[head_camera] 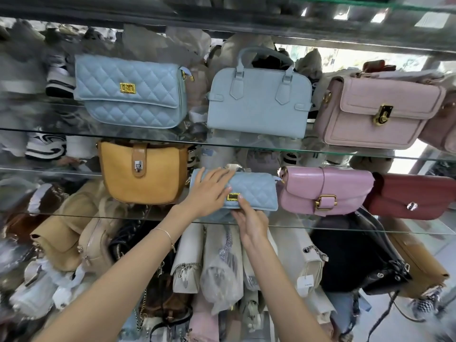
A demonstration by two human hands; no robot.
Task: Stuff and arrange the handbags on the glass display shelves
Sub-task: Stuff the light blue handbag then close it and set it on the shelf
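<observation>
A small light-blue quilted handbag point(256, 191) with a gold clasp stands on the middle glass shelf point(345, 227), between a mustard bag point(143, 174) and a glossy pink bag point(325, 191). My left hand point(209, 191) lies flat over its top left, fingers spread across the flap. My right hand point(251, 220) grips its lower front edge from below, a fingertip next to the clasp. On the upper glass shelf point(74, 133) stand a larger blue quilted bag point(130, 92), a blue top-handle bag point(256, 99) and a pale pink flap bag point(377, 112).
A dark red bag point(414, 197) sits at the right end of the middle shelf. Below it hang or lean several bags: tan point(66, 233), cream ones in plastic point(222, 265), and black with a chain point(355, 257). Mirrored backing reflects clutter behind.
</observation>
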